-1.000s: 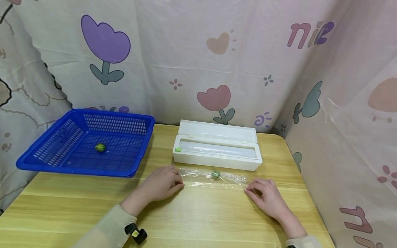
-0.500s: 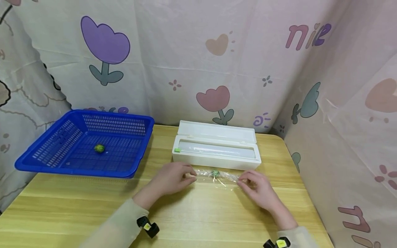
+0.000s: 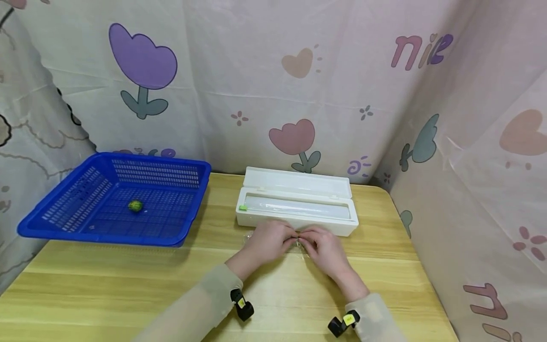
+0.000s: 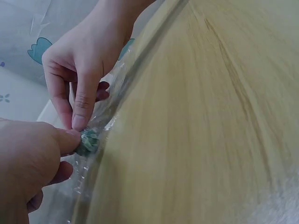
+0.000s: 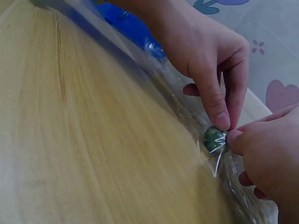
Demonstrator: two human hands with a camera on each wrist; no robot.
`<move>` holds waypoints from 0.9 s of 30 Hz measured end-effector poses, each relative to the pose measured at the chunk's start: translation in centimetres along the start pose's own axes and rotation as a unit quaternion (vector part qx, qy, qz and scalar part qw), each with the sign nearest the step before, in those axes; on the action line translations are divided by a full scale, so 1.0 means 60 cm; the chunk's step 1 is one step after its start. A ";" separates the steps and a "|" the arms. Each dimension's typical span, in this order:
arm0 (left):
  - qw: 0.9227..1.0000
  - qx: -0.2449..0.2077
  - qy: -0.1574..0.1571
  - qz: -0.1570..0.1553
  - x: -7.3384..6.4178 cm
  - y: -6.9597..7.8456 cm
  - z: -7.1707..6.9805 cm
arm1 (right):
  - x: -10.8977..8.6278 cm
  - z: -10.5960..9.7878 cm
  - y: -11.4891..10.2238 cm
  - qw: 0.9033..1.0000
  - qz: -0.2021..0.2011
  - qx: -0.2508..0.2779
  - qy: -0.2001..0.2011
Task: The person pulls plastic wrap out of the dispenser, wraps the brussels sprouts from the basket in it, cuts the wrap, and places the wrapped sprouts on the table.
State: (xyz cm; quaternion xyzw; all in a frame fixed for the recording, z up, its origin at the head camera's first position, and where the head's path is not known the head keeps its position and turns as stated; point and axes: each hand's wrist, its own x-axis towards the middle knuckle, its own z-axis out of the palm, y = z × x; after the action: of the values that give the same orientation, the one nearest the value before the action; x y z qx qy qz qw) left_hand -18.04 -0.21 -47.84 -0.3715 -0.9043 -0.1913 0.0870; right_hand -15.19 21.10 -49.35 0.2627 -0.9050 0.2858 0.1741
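A small mottled green ball lies under a crumpled strip of clear plastic wrap near the front of the white box. My left hand and right hand meet there, fingertips almost touching. With thumb and forefinger, the left hand pinches the wrap at the ball. From the other side, the right hand pinches it at the same spot. In the head view the hands mostly hide the ball; both wrist views show it just beside the thumbs.
Behind the hands, a white box has its lid up and a roll of film inside. On the left is a blue basket holding another small green ball. A printed cloth hangs behind the wooden table.
Both hands have slid inward along the plastic wrap, from its two ends to the ball in the middle. The wrap has gathered, and the ball is now mostly covered by the fingers.
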 end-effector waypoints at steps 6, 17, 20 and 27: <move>0.999 -0.035 -0.004 -0.019 -0.003 -0.005 0.004 | -0.001 0.001 0.002 1.000 0.019 0.011 -0.019; 0.996 -0.076 -0.006 -0.045 -0.011 -0.010 0.009 | -0.004 0.007 -0.001 0.998 0.044 0.013 -0.038; 0.995 -0.091 -0.006 -0.049 -0.018 -0.010 0.008 | -0.008 0.009 -0.005 0.998 0.047 0.018 -0.031; 0.993 -0.106 -0.028 -0.053 -0.036 -0.009 -0.004 | -0.010 0.015 -0.012 0.997 0.025 0.059 -0.033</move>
State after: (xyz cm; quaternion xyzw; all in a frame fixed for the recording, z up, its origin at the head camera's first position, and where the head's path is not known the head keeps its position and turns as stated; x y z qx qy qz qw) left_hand -16.90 -2.02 -48.40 -0.3353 -0.8996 -0.2796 0.0116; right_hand -14.44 20.28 -50.02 0.2586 -0.8981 0.3343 0.1214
